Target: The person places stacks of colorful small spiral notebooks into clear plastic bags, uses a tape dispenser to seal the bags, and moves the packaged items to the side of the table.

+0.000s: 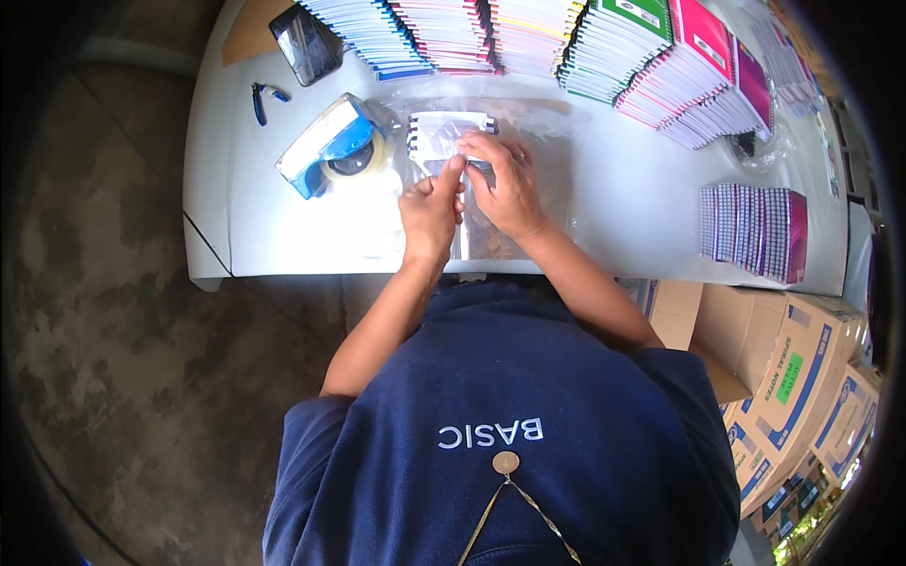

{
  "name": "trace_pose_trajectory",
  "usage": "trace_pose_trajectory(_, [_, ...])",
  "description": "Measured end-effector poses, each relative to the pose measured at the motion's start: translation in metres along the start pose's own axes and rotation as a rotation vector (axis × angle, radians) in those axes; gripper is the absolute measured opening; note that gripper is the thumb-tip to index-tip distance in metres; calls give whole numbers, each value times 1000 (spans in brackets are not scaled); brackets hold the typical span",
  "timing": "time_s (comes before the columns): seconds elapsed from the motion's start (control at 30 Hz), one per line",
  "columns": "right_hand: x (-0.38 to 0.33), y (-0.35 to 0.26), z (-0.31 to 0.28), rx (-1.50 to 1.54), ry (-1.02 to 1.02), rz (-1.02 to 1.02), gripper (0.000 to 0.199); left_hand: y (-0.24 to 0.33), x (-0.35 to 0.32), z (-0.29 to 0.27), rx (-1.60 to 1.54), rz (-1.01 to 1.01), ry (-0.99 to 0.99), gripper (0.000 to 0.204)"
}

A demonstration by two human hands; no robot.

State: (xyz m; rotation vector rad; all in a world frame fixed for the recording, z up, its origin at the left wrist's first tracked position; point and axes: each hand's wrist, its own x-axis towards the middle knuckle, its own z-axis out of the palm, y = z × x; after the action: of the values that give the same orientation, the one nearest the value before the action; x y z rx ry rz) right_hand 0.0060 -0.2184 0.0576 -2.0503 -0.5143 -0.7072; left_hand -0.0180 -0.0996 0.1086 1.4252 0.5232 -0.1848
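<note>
A small stack of white-edged spiral notebooks (430, 135) with black coils lies on the table in front of me. Clear plastic wrap (477, 241) covers it and spreads toward the table's near edge. My left hand (431, 215) is closed, thumb up, pinching the plastic just on the near side of the stack. My right hand (512, 187) curls over the stack's near right corner, thumb and fingers gripping the plastic there. The fingertips of both hands nearly meet. Exactly which fold each hand pinches is hard to make out.
Left of the stack stands a blue-and-white tape dispenser (326, 151). Beyond it lie small blue-handled pliers (260, 104) and a black phone-like device (307, 45). Rows of spiral notebooks (538, 38) line the far side. Another notebook pile (750, 231) sits at right. Cardboard boxes (783, 377) are below right.
</note>
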Motion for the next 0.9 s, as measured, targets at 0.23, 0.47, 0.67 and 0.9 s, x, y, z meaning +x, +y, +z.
trace_pose_trajectory(0.23, [7,-3,-10,-188,-221,11,48,-10,5,-9,65,-33,-66,38])
trace_pose_trajectory(0.47, [36,-18,-31,-108,-420,56,39,-47,53,-33,942,175,202,36])
trace_pose_trajectory(0.67, [53,-16,-18,62,-345,432,28,21,103,-135,1085,1020,406,52])
trace_pose_trajectory(0.9, [73,5,-7,253,-357,674,28,52,146,-190,1324,478,-56,67])
